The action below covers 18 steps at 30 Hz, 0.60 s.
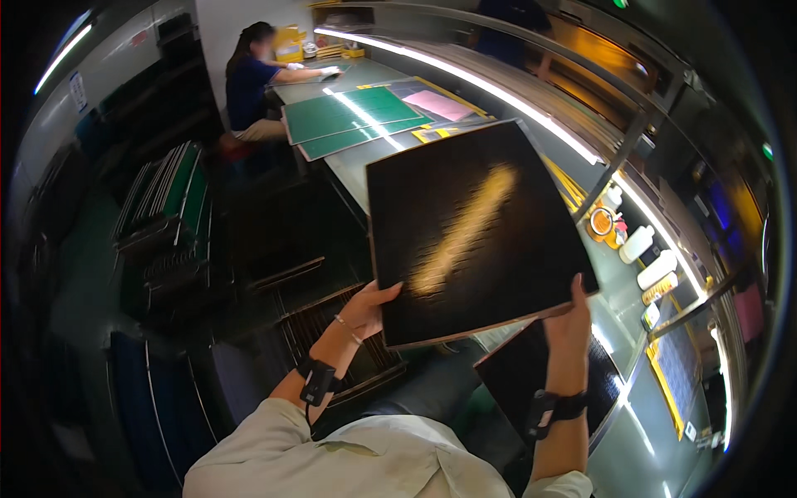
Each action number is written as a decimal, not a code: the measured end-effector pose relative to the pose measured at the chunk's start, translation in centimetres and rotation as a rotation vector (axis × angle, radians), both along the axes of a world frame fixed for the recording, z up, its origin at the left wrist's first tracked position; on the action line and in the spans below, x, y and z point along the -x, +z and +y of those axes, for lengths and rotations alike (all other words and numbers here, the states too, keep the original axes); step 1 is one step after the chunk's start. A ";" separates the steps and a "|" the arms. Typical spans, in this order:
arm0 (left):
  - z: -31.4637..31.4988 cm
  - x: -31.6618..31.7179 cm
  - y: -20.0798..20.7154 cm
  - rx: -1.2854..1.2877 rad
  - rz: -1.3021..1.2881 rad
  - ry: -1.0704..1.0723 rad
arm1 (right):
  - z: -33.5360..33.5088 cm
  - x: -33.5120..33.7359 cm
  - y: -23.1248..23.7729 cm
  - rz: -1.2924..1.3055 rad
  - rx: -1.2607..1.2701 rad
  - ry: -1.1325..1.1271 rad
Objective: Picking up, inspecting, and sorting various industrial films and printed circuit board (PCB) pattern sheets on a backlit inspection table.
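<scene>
Green-faced panels point(189, 192) with pale edges stand packed side by side at left, with dark blue panels point(170, 398) nearer. Far and left of centre, a co-worker point(251, 87) in a dark shirt sits at a long grey tabletop point(353, 173), both hands, in white coverings, at its far end. Two overlapping green boards point(349, 116) lie on the far part of this surface. The left hand point(363, 311) has its grip closed on the left edge of a dark, glossy panel point(452, 241), thumb against the face. This panel is held up, tilted, between the two hands at the centre; a golden streak of light crosses it. A pink sheet point(444, 105) lies beyond. A second dark panel point(510, 378) shows below, partly behind the right forearm. The right hand point(569, 322) has its grip narrowed on the near right corner, thumb on the face. White bottles point(657, 270) stand at right; nearer lies a blue sheet point(677, 369) with yellow edging.
</scene>
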<state>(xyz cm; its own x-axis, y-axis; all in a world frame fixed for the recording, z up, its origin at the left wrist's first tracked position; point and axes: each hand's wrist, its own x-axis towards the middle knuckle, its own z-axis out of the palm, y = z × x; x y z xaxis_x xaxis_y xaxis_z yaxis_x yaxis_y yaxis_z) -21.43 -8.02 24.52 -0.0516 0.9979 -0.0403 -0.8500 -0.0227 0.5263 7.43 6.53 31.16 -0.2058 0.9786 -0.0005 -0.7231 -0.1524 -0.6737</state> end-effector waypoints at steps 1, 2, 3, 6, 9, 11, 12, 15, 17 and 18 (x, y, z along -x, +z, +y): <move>0.1 0.1 0.8 -0.049 0.058 0.007 | -0.7 1.5 3.3 -0.046 -0.079 -0.115; 0.2 0.5 1.5 -0.066 0.073 -0.028 | -1.3 2.4 5.7 -0.081 -0.177 -0.143; 1.5 1.1 1.9 0.167 0.277 -0.007 | -2.2 3.2 8.4 -0.121 -0.266 -0.227; 3.4 3.4 0.8 0.161 0.642 0.339 | -5.6 6.7 10.8 -0.635 -0.340 -0.447; 2.3 2.9 4.0 -0.222 0.133 0.182 | -7.6 9.9 6.5 -0.955 -1.214 -0.421; 1.6 2.0 4.6 -0.365 -0.252 0.053 | -8.0 12.0 4.7 -1.094 -1.729 -0.123; 1.3 1.2 5.4 -0.301 -0.295 0.109 | -8.0 13.0 2.5 -1.047 -1.805 -0.059; 1.6 1.0 0.1 -0.218 -0.287 0.318 | -7.9 13.7 -3.8 -1.160 -1.786 0.116; 1.1 1.3 -3.1 -0.048 -0.265 0.393 | -9.6 13.8 -6.1 -1.243 -1.732 0.261; 0.6 1.2 -4.0 0.007 -0.299 0.381 | -10.8 13.5 -6.5 -1.237 -1.652 0.331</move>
